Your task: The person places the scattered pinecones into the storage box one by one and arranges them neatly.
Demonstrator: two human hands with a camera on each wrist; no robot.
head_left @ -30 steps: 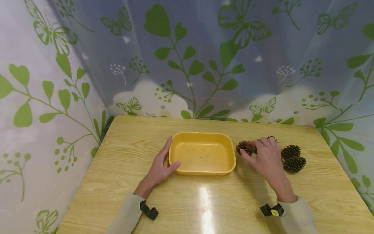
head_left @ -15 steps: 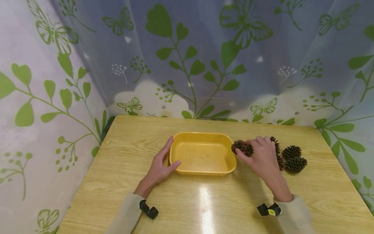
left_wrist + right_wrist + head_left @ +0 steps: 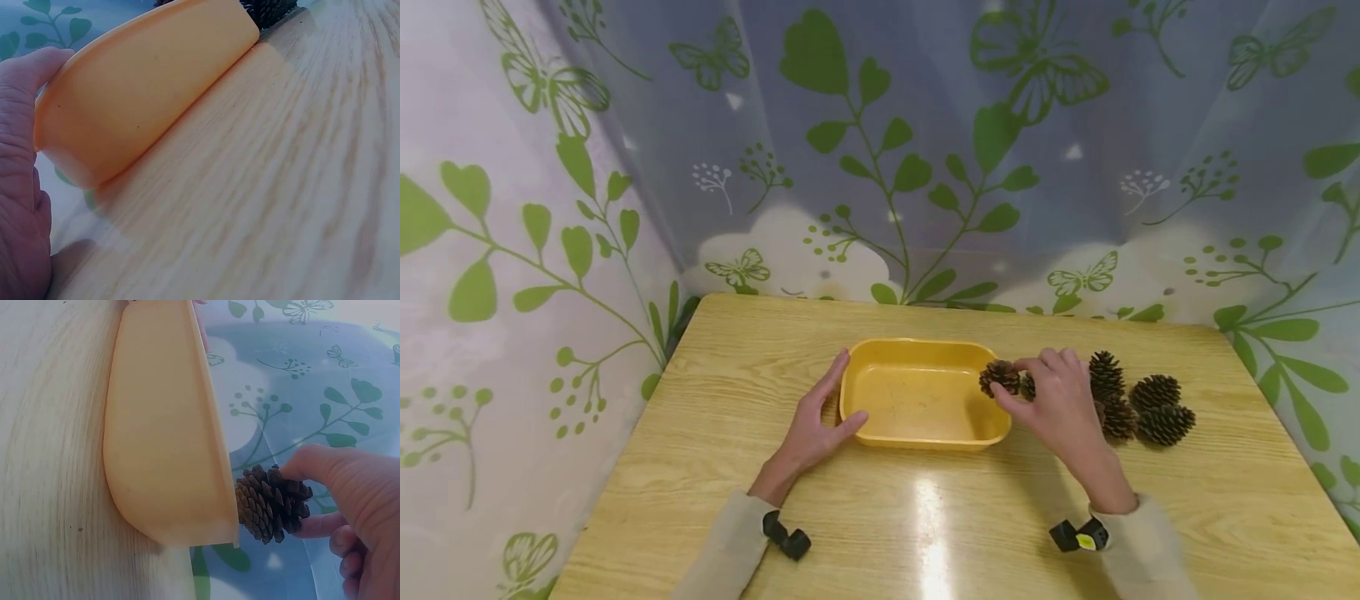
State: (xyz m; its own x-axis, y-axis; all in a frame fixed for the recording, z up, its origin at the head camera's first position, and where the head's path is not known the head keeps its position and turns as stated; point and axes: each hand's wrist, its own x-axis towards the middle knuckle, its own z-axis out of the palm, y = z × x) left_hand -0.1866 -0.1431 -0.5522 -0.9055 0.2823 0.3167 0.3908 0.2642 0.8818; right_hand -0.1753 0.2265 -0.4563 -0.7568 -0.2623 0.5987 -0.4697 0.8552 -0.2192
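I believe I am standing in a small, home-like corner, but whether it is a real living room or bedroom, I cannot tell. The cloth on the far side is blue-grey and hangs in soft folds, like a house curtain. It is printed with large green leaves, butterflies and, lower down, white clouds. Cloth of similar pattern stands on the left and on the right, so the table is closed in on three sides. This table has a light wood grain and rounded far corners. The simple yellow tub also looks like a household thing.
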